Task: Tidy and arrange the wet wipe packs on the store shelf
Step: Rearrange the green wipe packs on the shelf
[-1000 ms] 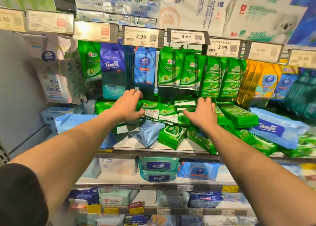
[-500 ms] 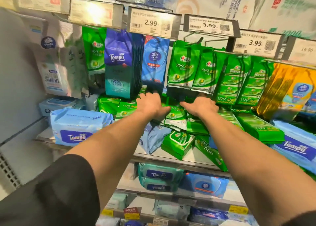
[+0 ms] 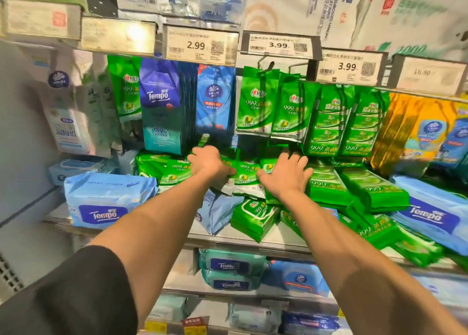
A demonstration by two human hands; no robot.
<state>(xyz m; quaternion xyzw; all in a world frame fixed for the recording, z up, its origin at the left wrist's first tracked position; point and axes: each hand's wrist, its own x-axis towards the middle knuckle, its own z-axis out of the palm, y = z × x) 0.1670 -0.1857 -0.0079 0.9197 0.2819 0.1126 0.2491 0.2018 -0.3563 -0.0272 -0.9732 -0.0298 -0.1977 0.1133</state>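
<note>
the left hand curls its fingers round a small green pack in the messy pile. the right hand lies flat with fingers spread on the green packs just beside it. the pile sits between both hands, on the shelf, left hand nearer.

A single head-worn wide-angle view faces forward and slightly down, close to the store shelf, with both forearms reaching away from the camera.
</note>
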